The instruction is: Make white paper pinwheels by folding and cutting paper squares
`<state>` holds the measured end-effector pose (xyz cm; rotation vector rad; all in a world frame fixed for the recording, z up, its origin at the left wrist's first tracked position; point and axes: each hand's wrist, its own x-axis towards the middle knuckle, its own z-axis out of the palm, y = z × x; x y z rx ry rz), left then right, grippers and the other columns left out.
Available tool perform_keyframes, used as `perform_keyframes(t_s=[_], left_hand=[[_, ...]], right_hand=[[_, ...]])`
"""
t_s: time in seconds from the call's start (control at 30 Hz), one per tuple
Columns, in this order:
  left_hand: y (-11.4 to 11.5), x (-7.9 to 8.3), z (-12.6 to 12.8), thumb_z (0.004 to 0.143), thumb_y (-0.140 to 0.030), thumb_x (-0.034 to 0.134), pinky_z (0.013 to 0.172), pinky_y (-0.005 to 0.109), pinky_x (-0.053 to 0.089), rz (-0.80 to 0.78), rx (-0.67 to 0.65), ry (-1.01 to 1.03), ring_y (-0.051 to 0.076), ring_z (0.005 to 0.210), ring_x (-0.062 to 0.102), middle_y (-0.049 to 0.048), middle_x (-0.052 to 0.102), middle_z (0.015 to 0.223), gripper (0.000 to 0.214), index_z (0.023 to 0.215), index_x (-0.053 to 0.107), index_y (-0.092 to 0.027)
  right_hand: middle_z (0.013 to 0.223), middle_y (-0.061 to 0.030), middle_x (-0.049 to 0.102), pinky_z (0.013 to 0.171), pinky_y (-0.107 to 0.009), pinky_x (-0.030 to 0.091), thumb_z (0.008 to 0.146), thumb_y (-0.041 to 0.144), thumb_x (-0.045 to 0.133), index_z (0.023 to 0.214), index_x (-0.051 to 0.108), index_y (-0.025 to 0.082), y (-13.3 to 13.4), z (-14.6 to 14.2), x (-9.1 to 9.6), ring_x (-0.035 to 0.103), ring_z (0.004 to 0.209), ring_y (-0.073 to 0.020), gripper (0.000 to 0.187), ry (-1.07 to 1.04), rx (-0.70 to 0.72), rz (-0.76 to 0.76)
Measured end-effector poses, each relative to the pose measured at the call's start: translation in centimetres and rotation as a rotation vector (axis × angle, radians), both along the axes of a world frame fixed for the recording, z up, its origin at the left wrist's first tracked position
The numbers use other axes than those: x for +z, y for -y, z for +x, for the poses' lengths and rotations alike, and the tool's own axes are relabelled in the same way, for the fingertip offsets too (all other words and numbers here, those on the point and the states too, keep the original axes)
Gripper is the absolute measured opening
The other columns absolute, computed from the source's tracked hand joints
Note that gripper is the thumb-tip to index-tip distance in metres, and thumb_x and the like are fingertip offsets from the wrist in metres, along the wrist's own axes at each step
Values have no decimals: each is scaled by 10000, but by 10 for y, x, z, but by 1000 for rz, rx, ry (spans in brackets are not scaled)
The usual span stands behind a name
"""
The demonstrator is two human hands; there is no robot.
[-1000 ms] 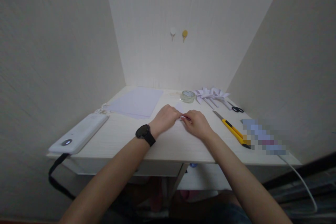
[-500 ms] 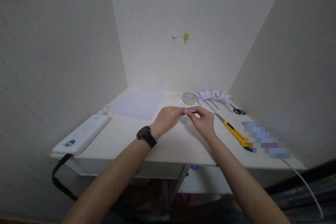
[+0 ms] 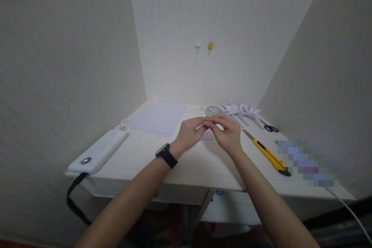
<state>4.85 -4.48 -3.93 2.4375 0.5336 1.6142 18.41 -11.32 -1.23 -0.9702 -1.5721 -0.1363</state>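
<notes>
My left hand (image 3: pixel 192 130) and my right hand (image 3: pixel 228 131) meet fingertip to fingertip above the middle of the desk. Between them they pinch a small piece of white paper, which the fingers mostly cover. Under the hands another piece of white paper (image 3: pixel 207 135) lies on the desk. Just behind my fingers stands a roll of clear tape (image 3: pixel 213 111), partly hidden by the right hand. Folded white paper pinwheels (image 3: pixel 241 110) with paper sticks lie to the right of the tape. A black watch (image 3: pixel 166 154) is on my left wrist.
White sheets (image 3: pixel 159 118) are stacked at the back left. A white power bank (image 3: pixel 100 151) with a black strap sits at the left edge. On the right lie a yellow box cutter (image 3: pixel 267 154), black scissors (image 3: pixel 271 128) and a blurred-out item (image 3: pixel 305 162) with a white cable.
The view has shifted a little, so everything sits slightly lower and to the right. My fingers have drawn closer over the small paper, which now shows less.
</notes>
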Motion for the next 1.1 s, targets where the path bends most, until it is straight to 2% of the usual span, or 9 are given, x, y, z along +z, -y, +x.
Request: perform_keyframes(t_s=[0.17, 0.53, 0.87, 1.1], left_hand=[[1, 2, -1, 908, -167, 576, 808, 279, 557, 10, -5, 2, 168, 871, 724, 43, 768, 962, 194, 1004, 742, -198], [0, 2, -1, 868, -86, 583, 819, 268, 558, -33, -49, -16, 155, 862, 726, 23, 769, 974, 242, 976, 760, -209], [-1, 4, -2, 889, -156, 600, 824, 292, 559, -10, -29, -10, 161, 862, 719, 40, 769, 957, 179, 956, 759, -206], [0, 7, -2, 889, -191, 626, 832, 305, 544, -43, -105, -26, 169, 886, 705, 51, 762, 959, 148, 963, 753, -202]], right_hand=[[794, -30, 722, 710, -337, 541, 819, 275, 693, 781, 748, 254, -2, 3, 0, 654, 726, -180, 70, 24, -7, 13], [728, -29, 700, 686, -319, 526, 811, 239, 686, 692, 728, 234, -3, 6, -1, 655, 724, -180, 126, 26, 30, 40], [760, -40, 722, 716, -345, 540, 804, 292, 707, 711, 747, 249, -3, 9, -1, 667, 746, -196, 110, 17, 29, 18], [744, -32, 731, 687, -324, 533, 793, 310, 722, 700, 744, 244, -6, 16, -8, 667, 734, -191, 117, -89, 21, -39]])
